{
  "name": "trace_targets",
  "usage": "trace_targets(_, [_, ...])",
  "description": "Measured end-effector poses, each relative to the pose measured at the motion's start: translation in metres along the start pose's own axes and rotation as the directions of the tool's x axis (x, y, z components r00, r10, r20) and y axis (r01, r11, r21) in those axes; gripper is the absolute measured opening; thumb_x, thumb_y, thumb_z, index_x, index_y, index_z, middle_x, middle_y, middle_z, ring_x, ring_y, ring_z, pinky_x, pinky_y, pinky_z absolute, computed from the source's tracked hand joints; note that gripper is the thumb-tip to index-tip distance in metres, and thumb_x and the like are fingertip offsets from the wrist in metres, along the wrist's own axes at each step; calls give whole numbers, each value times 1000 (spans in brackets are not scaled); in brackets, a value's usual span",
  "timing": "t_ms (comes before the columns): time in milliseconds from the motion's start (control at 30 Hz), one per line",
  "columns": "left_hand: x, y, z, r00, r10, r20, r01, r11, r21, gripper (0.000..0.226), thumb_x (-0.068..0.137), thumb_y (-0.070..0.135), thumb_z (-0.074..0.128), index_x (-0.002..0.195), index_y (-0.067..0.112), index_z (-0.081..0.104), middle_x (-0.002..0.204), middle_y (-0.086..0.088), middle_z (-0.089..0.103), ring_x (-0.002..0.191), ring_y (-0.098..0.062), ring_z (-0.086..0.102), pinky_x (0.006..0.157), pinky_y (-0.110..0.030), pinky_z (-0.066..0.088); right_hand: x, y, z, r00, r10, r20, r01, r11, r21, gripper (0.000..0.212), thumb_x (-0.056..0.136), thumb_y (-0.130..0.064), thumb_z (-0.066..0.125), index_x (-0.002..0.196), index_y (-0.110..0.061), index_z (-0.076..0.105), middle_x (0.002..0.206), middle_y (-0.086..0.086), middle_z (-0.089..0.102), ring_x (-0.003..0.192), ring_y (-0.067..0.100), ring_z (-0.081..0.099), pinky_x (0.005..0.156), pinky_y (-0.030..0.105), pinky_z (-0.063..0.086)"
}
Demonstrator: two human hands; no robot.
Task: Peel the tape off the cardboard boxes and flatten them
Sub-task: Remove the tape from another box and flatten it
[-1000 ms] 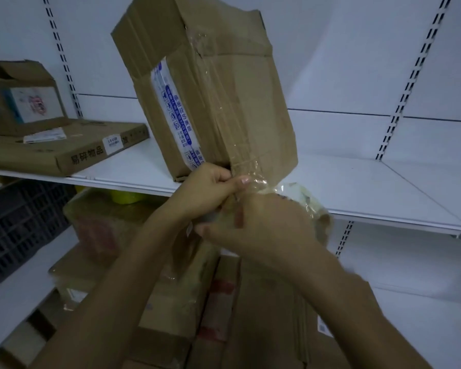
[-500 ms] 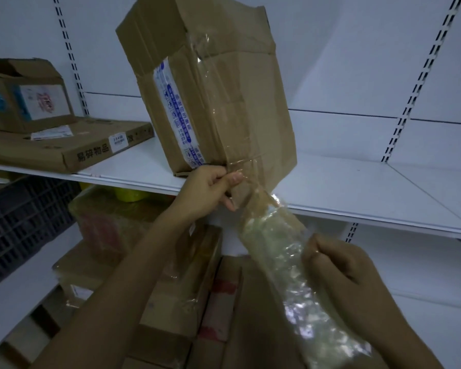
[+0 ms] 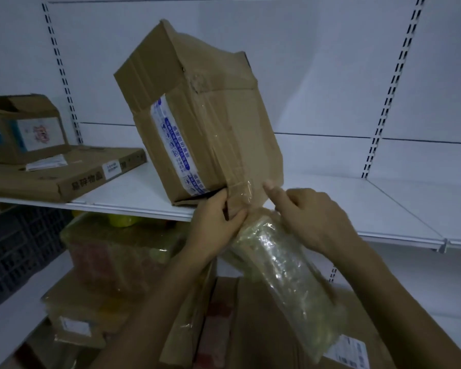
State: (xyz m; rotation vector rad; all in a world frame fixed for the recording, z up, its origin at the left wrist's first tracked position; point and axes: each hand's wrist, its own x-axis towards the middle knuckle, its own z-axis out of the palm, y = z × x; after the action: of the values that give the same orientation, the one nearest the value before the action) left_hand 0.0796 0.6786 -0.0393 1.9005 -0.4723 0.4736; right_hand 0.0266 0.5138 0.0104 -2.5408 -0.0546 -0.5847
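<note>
The cardboard box [image 3: 232, 123] stands tipped on the white shelf [image 3: 343, 198], resting on its low near edge right at the shelf's front lip. Its long axis runs from that edge up and away, leaning left, so the open top points to the upper left. The face with the clear tape band [image 3: 218, 147] looks right and toward the viewer. The blue-printed tape [image 3: 174, 153] sits on the left face.

The left hand [image 3: 218, 222] grips the box's bottom corner, thumb on the taped face. The right hand [image 3: 312, 219] has its forefinger straight, touching the box's lower edge. Its other fingers are curled just over the peeled tape strip [image 3: 285, 270], and I cannot tell whether they pinch it. That strip hangs from the box's bottom edge, long axis slanting down, right and nearer.

The main risk, I think, is the perch. A hard downward pull could drag the box off the lip onto the wrapped packages [image 3: 117, 251] below. A sharp-angled pull might also rip the cardboard's surface or snap the tape, leaving the band stuck. The loose, sticky strip could also fold onto itself or cling to the wrist.
</note>
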Motion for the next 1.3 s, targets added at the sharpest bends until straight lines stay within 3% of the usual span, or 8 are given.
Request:
trace_targets(233, [-4,-1,4,996,74,-49,-64,981,184,42,89,22,63,131,20,56,114,-4,69,106,-22,63,89,-40,52,45,-10,20,924,-67,377,-110,897,427,38,81,-60,63,71,-23,71,66,-13,68,65,-2,62,55,9,43])
trace_targets(433, [3,-4,-11,989,125,83,-132,986,97,26,90,17,64,116,18,64,105,2,71,99,-12,65,87,-41,53,35,2,24,935,-256,247,51,785,618,22,91,-23,64,76,-8,67,73,0,67,71,8,61,67,18,48])
trace_targets(667, [3,-12,-8,991,122,63,-125,991,49,14,92,13,61,97,5,71,85,-5,73,80,-18,69,72,-46,53,36,-12,11,963,-135,232,-77,689,721,31,87,-10,58,58,-18,64,63,-2,62,65,10,58,65,22,46])
trace_targets(833, [4,-14,-4,993,105,54,-106,994,25,13,90,8,64,100,6,73,93,-8,74,86,-21,70,76,-32,56,59,-26,-39,959,-109,261,-230,238,944,42,83,-9,50,42,-18,56,48,-1,52,44,13,52,48,20,45])
trace_targets(1000, [4,-17,2,994,-86,69,85,996,10,12,91,3,61,98,-1,70,95,-20,72,93,-34,68,86,-42,54,82,-47,-65,956,-147,252,-222,194,956,38,85,-13,55,47,-16,58,58,0,53,52,14,53,59,26,51])
trace_targets(1067, [6,-19,-1,994,-40,105,27,992,125,16,91,-3,57,84,-1,72,83,-7,74,86,-17,69,79,-26,50,89,-56,-73,964,-105,243,-225,163,961,34,86,-12,55,52,-13,59,64,2,53,57,16,54,70,30,51])
trace_targets(1133, [5,-20,-8,996,78,47,-85,983,162,30,90,2,60,68,21,65,64,12,66,66,-1,62,62,-23,46,98,-65,-84,976,-69,207,-201,91,975,31,88,-12,53,58,-11,58,63,2,54,59,16,54,73,32,52])
trace_targets(1300, [12,-18,-34,994,94,-53,-82,977,199,16,92,8,59,100,11,72,88,2,73,82,-16,67,70,-29,51,114,-79,-112,994,-43,103,-105,-31,994,32,92,-12,49,60,-13,54,56,-1,53,54,13,54,64,27,54])
